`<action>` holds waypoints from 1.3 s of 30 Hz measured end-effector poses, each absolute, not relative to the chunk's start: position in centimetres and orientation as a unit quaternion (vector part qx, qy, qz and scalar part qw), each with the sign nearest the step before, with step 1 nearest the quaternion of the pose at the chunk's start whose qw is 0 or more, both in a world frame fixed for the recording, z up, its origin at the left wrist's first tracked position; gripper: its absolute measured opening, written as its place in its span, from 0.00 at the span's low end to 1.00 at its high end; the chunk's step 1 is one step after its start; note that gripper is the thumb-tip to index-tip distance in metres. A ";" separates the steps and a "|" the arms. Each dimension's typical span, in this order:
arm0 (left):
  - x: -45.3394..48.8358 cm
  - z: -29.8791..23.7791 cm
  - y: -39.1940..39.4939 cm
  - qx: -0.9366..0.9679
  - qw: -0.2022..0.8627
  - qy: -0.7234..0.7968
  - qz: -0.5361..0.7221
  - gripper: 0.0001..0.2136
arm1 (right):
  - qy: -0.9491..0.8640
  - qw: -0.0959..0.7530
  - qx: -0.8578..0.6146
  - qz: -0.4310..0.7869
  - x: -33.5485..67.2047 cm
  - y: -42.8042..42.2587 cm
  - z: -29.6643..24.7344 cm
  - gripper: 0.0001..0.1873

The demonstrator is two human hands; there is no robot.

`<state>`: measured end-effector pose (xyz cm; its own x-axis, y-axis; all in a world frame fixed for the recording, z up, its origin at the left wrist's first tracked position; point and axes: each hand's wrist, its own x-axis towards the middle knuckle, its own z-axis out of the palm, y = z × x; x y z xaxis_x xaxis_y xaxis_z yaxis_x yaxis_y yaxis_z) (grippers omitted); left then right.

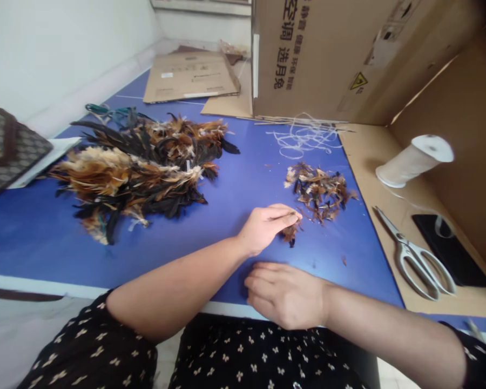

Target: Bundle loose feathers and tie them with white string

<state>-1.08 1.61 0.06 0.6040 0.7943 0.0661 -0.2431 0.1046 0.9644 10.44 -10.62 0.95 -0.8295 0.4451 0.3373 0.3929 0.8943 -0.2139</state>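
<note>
Looks bright, lit softly and evenly from outside the view. Bleaches the wall (73,48) to a pale tone and lays a faint sheen on the blue table (238,162). Leaves soft shadows beside the right hand (285,297) and the spool (409,162), and dims the cardboard (457,124) at far right. Sinks into a dark blur at the top right corner. Stretches the bag (14,143) and scissors (413,256) towards the edges, and softens fine detail in the feathers (101,173)

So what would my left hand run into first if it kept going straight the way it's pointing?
Your left hand would probably meet the small feather pile just ahead, though depth is unclear and it might pass over.
</note>
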 end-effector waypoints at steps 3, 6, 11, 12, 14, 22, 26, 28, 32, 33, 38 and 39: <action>-1.1 -0.2 2.5 0.559 0.667 0.271 0.412 0.12 | -0.948 0.233 -0.214 0.040 9.7 -8.0 1.4 0.14; -1.1 -0.3 3.6 0.531 0.645 0.303 0.458 0.12 | -0.906 0.340 -0.249 0.029 10.2 -6.2 2.1 0.08; -0.8 -0.1 3.9 0.429 0.694 0.336 0.471 0.17 | -0.811 0.467 -0.351 0.045 13.3 -5.2 2.3 0.09; -0.7 0.0 3.8 0.403 0.719 0.337 0.455 0.20 | -0.786 0.485 -0.382 0.042 14.0 -5.0 2.3 0.11; -0.6 0.1 3.6 0.368 0.761 0.340 0.412 0.26 | -0.733 0.519 -0.440 0.020 15.4 -4.6 2.4 0.11; -1.5 0.5 3.6 0.400 0.817 0.307 0.279 0.26 | -0.715 0.483 -0.506 0.008 18.2 -3.8 3.0 0.22; -1.9 0.6 3.6 0.445 0.814 0.288 0.240 0.22 | -0.755 0.461 -0.463 0.057 18.4 -3.9 2.3 0.32; -2.1 0.6 3.5 0.458 0.808 0.284 0.240 0.22 | -0.770 0.448 -0.447 0.080 18.5 -3.9 1.9 0.35; -2.1 0.5 3.5 0.475 0.796 0.284 0.247 0.20 | -0.775 0.446 -0.436 0.103 18.5 -4.0 1.7 0.37; -2.0 0.5 3.5 0.473 0.796 0.282 0.251 0.20 | -0.772 0.448 -0.437 0.110 18.4 -4.1 1.8 0.36; -1.7 0.4 3.8 0.369 0.829 0.286 0.306 0.23 | -0.692 0.473 -0.524 0.146 18.4 -4.3 2.3 0.28; -1.7 0.4 3.8 0.350 0.835 0.284 0.315 0.24 | -0.671 0.472 -0.545 0.172 18.4 -4.3 2.3 0.25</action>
